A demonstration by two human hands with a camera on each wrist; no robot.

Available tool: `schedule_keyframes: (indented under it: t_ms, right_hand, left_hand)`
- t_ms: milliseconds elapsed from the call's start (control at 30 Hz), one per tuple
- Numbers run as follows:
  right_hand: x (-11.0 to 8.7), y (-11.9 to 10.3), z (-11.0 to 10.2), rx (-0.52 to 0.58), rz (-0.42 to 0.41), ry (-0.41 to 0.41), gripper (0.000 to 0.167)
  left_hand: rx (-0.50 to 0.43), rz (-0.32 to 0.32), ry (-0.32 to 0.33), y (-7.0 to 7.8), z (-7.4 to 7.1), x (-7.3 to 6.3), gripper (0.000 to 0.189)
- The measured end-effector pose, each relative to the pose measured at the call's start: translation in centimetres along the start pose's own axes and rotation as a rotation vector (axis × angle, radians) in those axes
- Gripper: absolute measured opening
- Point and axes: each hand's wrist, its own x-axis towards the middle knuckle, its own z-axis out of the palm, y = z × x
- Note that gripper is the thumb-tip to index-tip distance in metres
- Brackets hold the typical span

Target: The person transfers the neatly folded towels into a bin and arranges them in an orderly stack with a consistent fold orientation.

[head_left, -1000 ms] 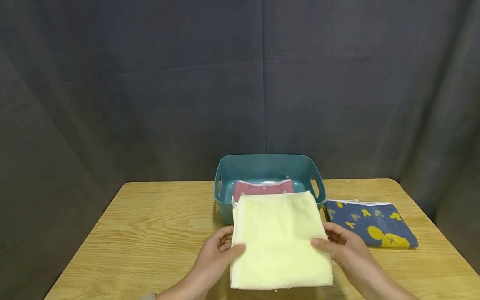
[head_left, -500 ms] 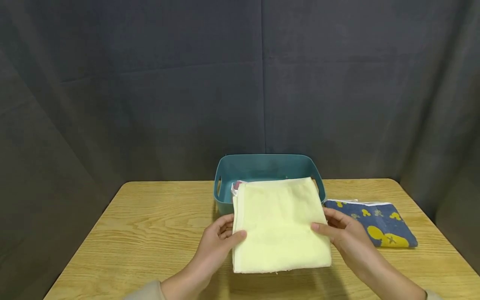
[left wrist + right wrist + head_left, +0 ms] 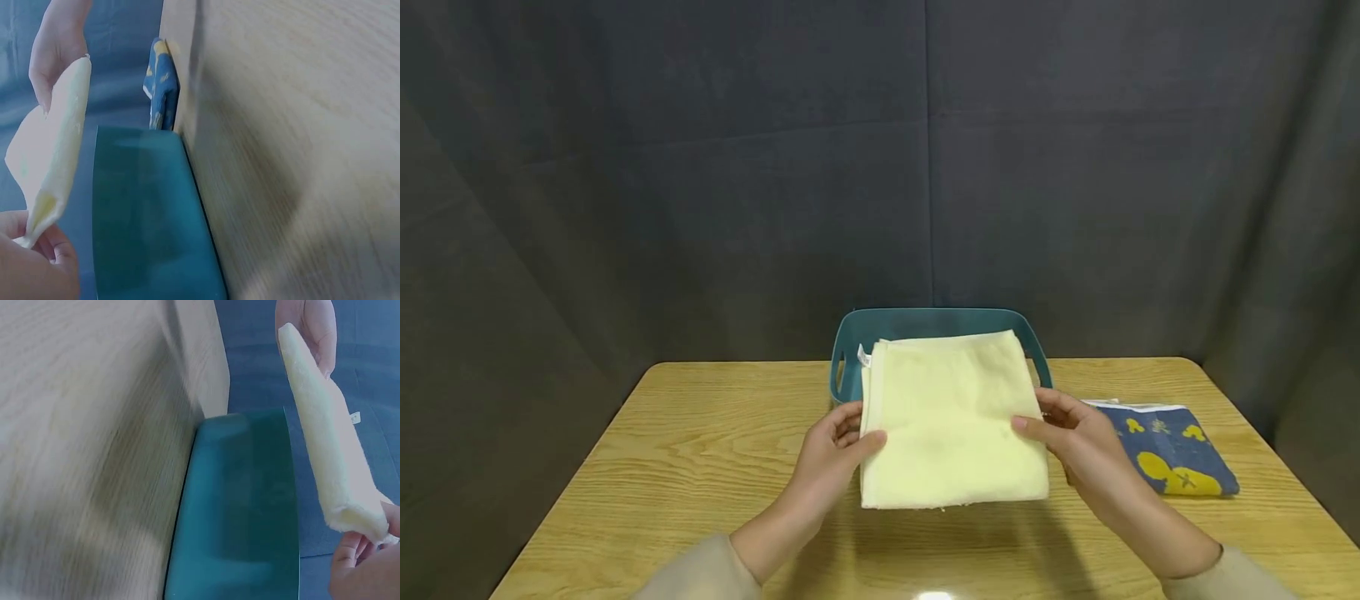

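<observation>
A folded pale yellow towel (image 3: 951, 425) is held up between both hands, over the near side of the teal basket (image 3: 940, 321). My left hand (image 3: 823, 454) pinches its left edge, thumb on the front face and fingers behind. The right hand (image 3: 1078, 442) pinches the opposite edge in the same way. A small white tag (image 3: 863, 356) sticks out at the towel's upper left corner. Both wrist views show the towel (image 3: 331, 444) raised above the tabletop, higher than the basket's rim. Most of the basket's inside is hidden behind the towel in the head view.
A folded navy towel with yellow shapes (image 3: 1180, 454) lies on the wooden table (image 3: 700, 442), right of the basket and partly behind the right hand. A dark grey curtain (image 3: 775, 183) hangs behind and beside the table.
Both hands have carried the yellow towel forward and up in the head view, towards the basket. It now covers the pink cloth that was visible inside the basket.
</observation>
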Motion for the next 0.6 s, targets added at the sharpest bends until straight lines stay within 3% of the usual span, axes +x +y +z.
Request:
schedule_keyframes:
  t_ms: [233,600]
  right_hand:
    - [1.3,-0.7,0.1,-0.168,-0.107,0.05,0.058]
    - [3.1,-1.3,0.5,-0.149,-0.138,0.072,0.056]
  left_hand:
    - [-0.012,0.043,0.023,0.2,-0.4,1.4,0.05]
    - [-0.003,0.051,0.062,0.3,-0.5,3.4,0.049]
